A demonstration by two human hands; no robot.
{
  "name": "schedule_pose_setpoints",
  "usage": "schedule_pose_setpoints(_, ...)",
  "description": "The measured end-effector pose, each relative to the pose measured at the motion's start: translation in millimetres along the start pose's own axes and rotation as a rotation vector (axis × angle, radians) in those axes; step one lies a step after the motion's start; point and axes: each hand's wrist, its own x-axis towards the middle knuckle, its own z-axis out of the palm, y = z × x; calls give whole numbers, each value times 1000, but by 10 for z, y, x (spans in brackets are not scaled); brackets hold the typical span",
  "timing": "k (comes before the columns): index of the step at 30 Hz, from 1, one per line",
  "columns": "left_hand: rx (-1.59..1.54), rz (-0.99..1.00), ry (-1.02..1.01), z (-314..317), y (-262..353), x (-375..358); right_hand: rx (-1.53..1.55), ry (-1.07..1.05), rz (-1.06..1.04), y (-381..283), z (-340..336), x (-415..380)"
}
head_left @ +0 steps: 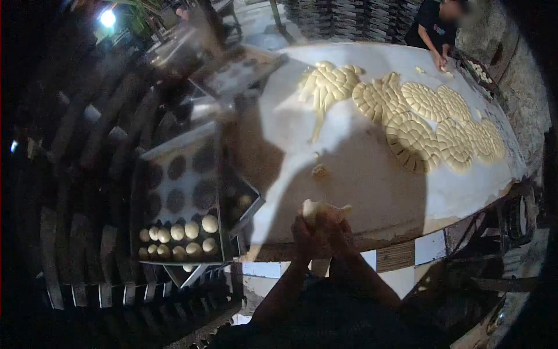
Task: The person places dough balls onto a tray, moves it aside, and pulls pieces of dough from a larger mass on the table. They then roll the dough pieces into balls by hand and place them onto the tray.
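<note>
Pale dough (318, 209) is held up between my two hands at the near edge of the work table. My left hand (304, 234) is closed around its left side. From the right, my right hand (338, 231) is closed on the same dough, close beside the left. Part of the dough sticks out above the fingers; the rest is hidden in shadow and by the hands. Just beyond them a small lump of dough (319, 170) lies on the table. On the left, a tray (174, 150) carries rows of round dough balls (192, 230) at its near end.
Several scored rounds of dough (412, 141) and a spread-out cut piece (328, 84) cover the far and right parts of the table (360, 195). Another person (433, 29) works at the far right corner beside a tray (479, 71). Stacked trays (238, 68) stand along the left side.
</note>
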Motion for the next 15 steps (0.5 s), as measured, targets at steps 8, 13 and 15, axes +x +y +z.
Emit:
schedule_pose_setpoints(8, -330, -20, 552, -436, -448, 80, -602, 378, -422, -861, -308, -398)
schedule_pose_setpoints(13, 241, 244, 13, -526, -1059, -260, -767, 637, -492, -779, -1463, -297)
schedule_pose_setpoints(15, 784, 609, -299, -533, -1131, -93, -1357, 445, -650, -603, -2089, -248)
